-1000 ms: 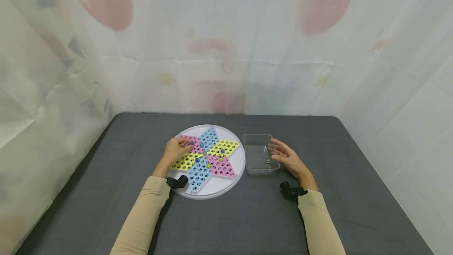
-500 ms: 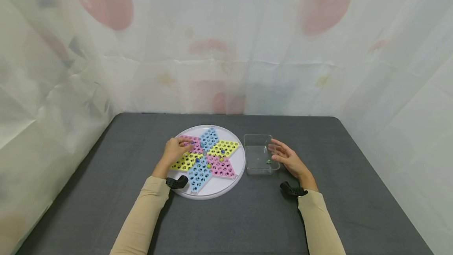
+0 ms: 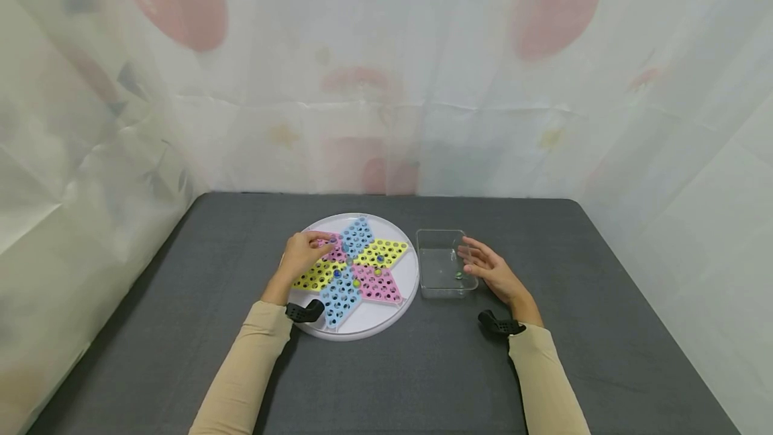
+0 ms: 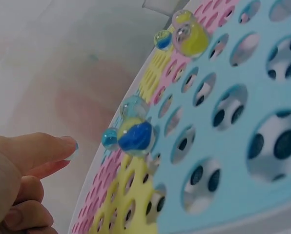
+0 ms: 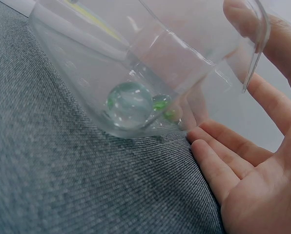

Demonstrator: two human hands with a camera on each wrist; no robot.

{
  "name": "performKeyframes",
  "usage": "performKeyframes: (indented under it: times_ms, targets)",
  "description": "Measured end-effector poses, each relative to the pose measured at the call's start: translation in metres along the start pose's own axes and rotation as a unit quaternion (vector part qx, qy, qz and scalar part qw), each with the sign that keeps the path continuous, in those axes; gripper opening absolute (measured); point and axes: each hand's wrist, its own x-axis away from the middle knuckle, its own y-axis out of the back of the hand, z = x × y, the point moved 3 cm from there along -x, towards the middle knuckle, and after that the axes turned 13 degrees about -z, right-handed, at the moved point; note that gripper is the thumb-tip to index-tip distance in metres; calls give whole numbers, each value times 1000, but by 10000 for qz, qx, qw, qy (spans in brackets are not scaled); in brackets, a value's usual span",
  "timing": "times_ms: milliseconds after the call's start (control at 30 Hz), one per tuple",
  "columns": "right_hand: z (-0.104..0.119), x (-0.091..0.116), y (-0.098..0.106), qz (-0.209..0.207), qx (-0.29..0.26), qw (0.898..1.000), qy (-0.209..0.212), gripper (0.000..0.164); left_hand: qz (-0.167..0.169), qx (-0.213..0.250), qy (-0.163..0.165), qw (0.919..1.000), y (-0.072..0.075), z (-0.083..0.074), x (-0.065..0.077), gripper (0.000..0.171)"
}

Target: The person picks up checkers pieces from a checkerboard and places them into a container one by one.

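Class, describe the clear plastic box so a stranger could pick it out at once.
On the dark grey table, find the round white board bearing a pink, yellow and blue star. Just right of it, by the person's right hand, stands the clear, rectangular plastic box. Unlike the board, it is see-through and straight-sided, with clear-and-green marbles inside.

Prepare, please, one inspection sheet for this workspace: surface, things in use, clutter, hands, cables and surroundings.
Surface: dark grey tabletop, cloth-like texture.
Job's things: white round board with a pink, yellow and blue holed star; several marbles sit on it; clear container to its right, holding greenish marbles.
Clutter: nothing seen.
Left hand: over the board's left part, pinching what looks like a bluish marble, mostly hidden.
Right hand: at the container's right wall, fingers extended; exact contact unclear.
Wrists: a black device on each.
Cables: nothing seen.
Surroundings: pale sheets behind and on both sides; red fruit-like prints behind.
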Motion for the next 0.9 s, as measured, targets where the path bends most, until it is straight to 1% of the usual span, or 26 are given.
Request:
performKeyframes:
  times_ms: [100,200,333,700,900]
  targets:
    - [1,0,0,-2,-16,10000,-43,74,5,116,-118,9999,1,-5,2,29]
    - [2,1,0,7,-23,10000,-66,74,-2,249,-336,9991,1,-11,2,28]
    - [2,1,0,9,-4,10000,-26,72,21,349,-509,9981,0,-17,3,29]
    - [-2,0,2,66,32,10000,31,72,-42,463,-582,9972,-1,-31,7,31]
    - [-1,0,2,6,-11,10000,9,72,-99,463,-686,9965,-3,-36,7,28]
